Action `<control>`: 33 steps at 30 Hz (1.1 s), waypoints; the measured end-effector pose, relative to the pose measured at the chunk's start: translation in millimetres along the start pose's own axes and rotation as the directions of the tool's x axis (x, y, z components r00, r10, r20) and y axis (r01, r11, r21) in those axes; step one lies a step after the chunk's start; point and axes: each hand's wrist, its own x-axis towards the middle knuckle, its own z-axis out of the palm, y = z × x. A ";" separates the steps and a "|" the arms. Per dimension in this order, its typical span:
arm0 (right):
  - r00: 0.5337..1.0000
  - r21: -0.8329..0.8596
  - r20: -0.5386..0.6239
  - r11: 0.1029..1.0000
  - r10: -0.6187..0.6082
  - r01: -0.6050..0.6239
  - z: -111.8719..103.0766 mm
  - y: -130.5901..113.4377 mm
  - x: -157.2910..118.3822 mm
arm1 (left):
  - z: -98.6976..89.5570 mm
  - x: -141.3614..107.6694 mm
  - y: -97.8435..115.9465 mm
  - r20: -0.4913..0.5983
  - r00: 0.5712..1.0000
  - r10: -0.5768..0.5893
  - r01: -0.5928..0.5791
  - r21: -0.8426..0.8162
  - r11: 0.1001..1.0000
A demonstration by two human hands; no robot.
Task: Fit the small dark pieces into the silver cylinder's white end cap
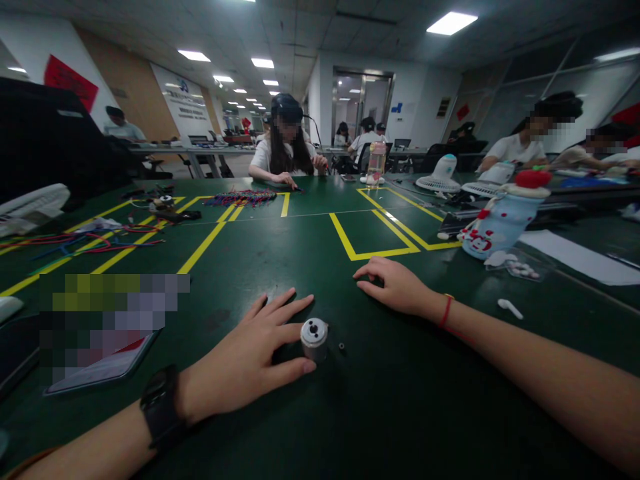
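Observation:
A small silver cylindrical motor (315, 341) stands upright on the green table, its round end with dark holes facing up. My left hand (250, 357) lies around its left side, with thumb and index finger against the cylinder and the other fingers spread on the tabletop. Just right of the motor sits a tiny metal ring-like part (342, 346), touched by neither hand. My right hand (395, 283) rests on the table farther off, loosely curved, thumb and index slightly apart, with nothing visible between them.
Yellow tape (385, 255) marks rectangles on the table (280, 247). At right are a blue bottle (510, 223), a white earbud (510, 308) and paper (585, 257). Wires (95, 237) and a phone-like slab (107, 363) lie left. A person (285, 143) sits opposite, near bundled wires (243, 198).

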 end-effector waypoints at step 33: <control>0.931 0.656 -0.130 0.734 0.341 -0.177 2.5 -28.4 7.7 | -0.9 -5.0 -2.5 -0.008 1.000 -0.007 0.007 -0.002 1.000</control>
